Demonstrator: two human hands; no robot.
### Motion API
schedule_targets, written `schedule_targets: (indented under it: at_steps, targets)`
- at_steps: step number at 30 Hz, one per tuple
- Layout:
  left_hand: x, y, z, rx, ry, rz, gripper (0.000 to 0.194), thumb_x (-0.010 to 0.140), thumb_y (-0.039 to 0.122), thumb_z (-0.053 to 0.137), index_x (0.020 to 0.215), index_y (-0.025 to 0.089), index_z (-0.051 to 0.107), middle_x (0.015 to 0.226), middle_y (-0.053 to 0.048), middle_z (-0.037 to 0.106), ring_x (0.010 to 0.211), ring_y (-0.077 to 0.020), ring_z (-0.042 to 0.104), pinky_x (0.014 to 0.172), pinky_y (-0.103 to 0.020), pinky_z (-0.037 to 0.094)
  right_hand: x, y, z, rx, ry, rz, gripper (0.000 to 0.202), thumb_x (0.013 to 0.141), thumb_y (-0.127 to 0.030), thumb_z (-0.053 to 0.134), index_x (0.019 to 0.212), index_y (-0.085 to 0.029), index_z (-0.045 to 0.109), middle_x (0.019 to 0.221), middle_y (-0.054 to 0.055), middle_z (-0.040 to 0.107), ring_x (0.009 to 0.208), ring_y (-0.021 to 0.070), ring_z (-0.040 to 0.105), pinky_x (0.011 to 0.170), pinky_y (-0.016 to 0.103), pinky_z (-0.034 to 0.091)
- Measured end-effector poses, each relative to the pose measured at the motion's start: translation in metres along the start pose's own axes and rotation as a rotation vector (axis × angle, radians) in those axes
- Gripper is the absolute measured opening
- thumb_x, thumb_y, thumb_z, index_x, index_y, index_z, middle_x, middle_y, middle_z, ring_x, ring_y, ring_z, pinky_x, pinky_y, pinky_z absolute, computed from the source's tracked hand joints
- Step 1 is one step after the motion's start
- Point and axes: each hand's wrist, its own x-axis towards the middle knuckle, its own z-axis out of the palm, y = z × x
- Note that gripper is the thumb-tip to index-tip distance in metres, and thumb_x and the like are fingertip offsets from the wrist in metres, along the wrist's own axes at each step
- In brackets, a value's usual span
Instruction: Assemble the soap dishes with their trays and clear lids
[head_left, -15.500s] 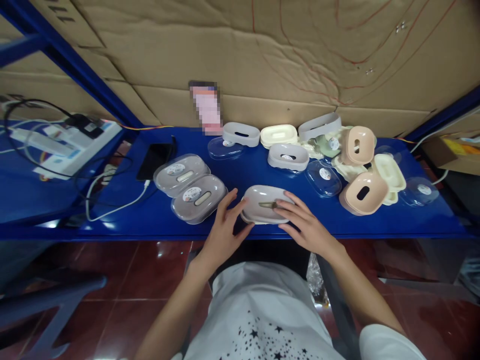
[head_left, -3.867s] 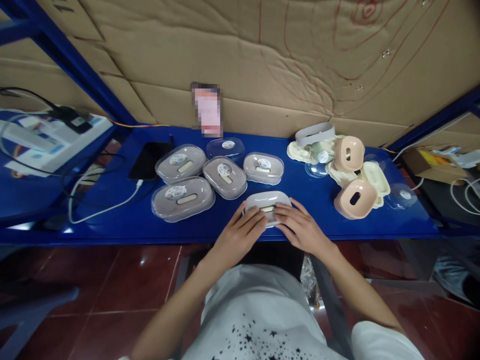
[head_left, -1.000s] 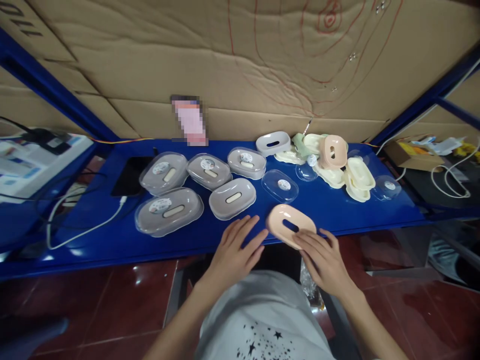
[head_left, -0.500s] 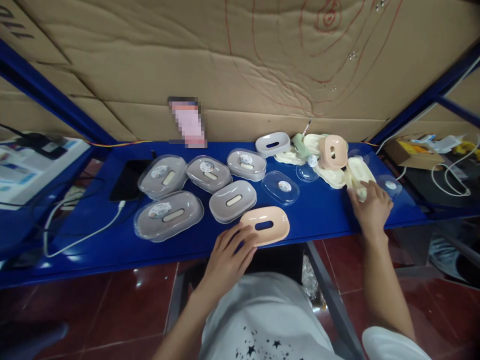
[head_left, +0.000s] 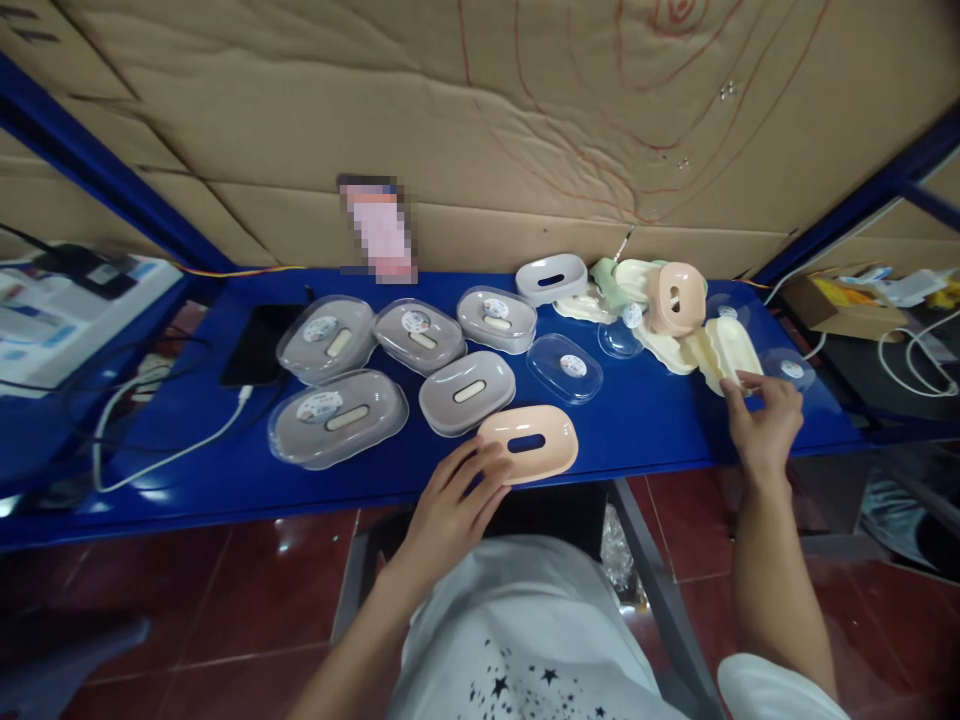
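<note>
Peach dish (head_left: 559,448) lay right at the front edge of the blue bench (head_left: 652,425), about midway along, its slotted face up, long axis running nearly parallel with that edge. Left hand (head_left: 461,495) was much the nearer: it came in from the dish's front left, fingers spread and resting over the left end, grasping nothing. Right hand (head_left: 765,425) was well apart from the dish, out toward the bench's front right corner, thumb and forefinger apparently pinching the near end of a cream tray (head_left: 727,348). Tray therefore lay off to the right of the dish and farther back; its long axis slanted, far end toward the back edge, near end toward the front right corner. Between dish and tray, a stretch of bare blue surface. Just behind the dish and to its left, a grey dish (head_left: 491,388) with a pale insert (head_left: 470,391) in its slot; whether the two rims touched could not be told. Clear lid (head_left: 559,385) lay flat behind the peach dish, slightly right. Four grey boxes (head_left: 375,438) under clear covers filled the left of the bench, near a dark phone (head_left: 259,345). Peach tub (head_left: 675,310) stood among cream pieces toward the back right corner, beyond the tray's left side.
</note>
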Motion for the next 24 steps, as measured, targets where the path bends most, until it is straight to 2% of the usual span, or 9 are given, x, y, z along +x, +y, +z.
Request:
schedule_targets:
  at_steps: [2,4,8,11,14,19,24]
  targets:
    - [-0.001,-0.001,0.0,-0.028,0.031,-0.015,0.038,0.1,0.01,0.07,0.136,0.022,0.067,0.135,-0.01,0.074,0.141,-0.0284,0.061,0.117,-0.048,0.056,-0.012,-0.017,-0.011,0.044,0.032,-0.048,0.039,0.098,-0.062,0.066,0.101,-0.024,0.075,0.1,0.016,0.075,0.101,0.0343,0.069,0.096,0.049,0.049]
    - [-0.001,0.0,-0.001,-0.053,0.083,-0.029,0.038,0.099,0.01,0.071,0.135,0.023,0.067,0.132,-0.009,0.075,0.138,-0.0282,0.063,0.115,-0.048,0.058,-0.03,-0.039,-0.025,0.108,0.01,-0.132,0.034,0.099,-0.057,0.069,0.105,-0.024,0.076,0.104,0.014,0.077,0.105,0.0336,0.07,0.098,0.049,0.051]
    - [0.001,0.007,-0.01,-0.079,0.187,-0.023,0.043,0.097,0.008,0.073,0.136,0.025,0.066,0.131,-0.009,0.074,0.134,-0.0278,0.065,0.113,-0.049,0.06,-0.07,-0.089,-0.048,0.237,-0.213,-0.321,0.019,0.1,-0.041,0.071,0.113,-0.029,0.078,0.107,0.008,0.076,0.107,0.0312,0.071,0.099,0.051,0.052]
    - [0.005,0.013,-0.016,-0.073,0.209,-0.023,0.045,0.096,0.007,0.074,0.136,0.026,0.066,0.132,-0.009,0.073,0.135,-0.0273,0.065,0.114,-0.049,0.059,-0.092,-0.118,-0.053,0.351,-0.385,-0.452,0.018,0.1,-0.031,0.071,0.115,-0.034,0.079,0.108,0.006,0.076,0.108,0.0299,0.071,0.098,0.051,0.052]
    - [0.012,0.017,-0.016,-0.065,0.177,-0.007,0.04,0.097,0.008,0.074,0.133,0.024,0.067,0.13,-0.01,0.073,0.135,-0.0278,0.065,0.114,-0.049,0.059,-0.099,-0.14,-0.044,0.434,-0.454,-0.527,0.021,0.101,-0.026,0.071,0.119,-0.034,0.078,0.111,0.006,0.076,0.111,0.0298,0.071,0.097,0.052,0.054]
    - [0.023,0.014,-0.003,-0.062,0.093,0.003,0.036,0.101,0.012,0.07,0.135,0.021,0.065,0.131,-0.012,0.072,0.139,-0.0297,0.061,0.114,-0.051,0.059,-0.089,-0.156,-0.023,0.619,-0.479,-0.566,0.019,0.101,-0.028,0.073,0.12,-0.029,0.075,0.12,0.009,0.074,0.115,0.0288,0.07,0.097,0.049,0.06]
    - [0.032,0.009,0.006,-0.094,0.052,-0.008,0.035,0.103,0.012,0.067,0.136,0.019,0.063,0.134,-0.013,0.07,0.14,-0.0288,0.06,0.116,-0.05,0.058,-0.087,-0.148,-0.023,0.623,-0.457,-0.402,0.04,0.099,-0.034,0.077,0.137,-0.029,0.065,0.126,0.011,0.072,0.121,0.0309,0.07,0.101,0.052,0.062]
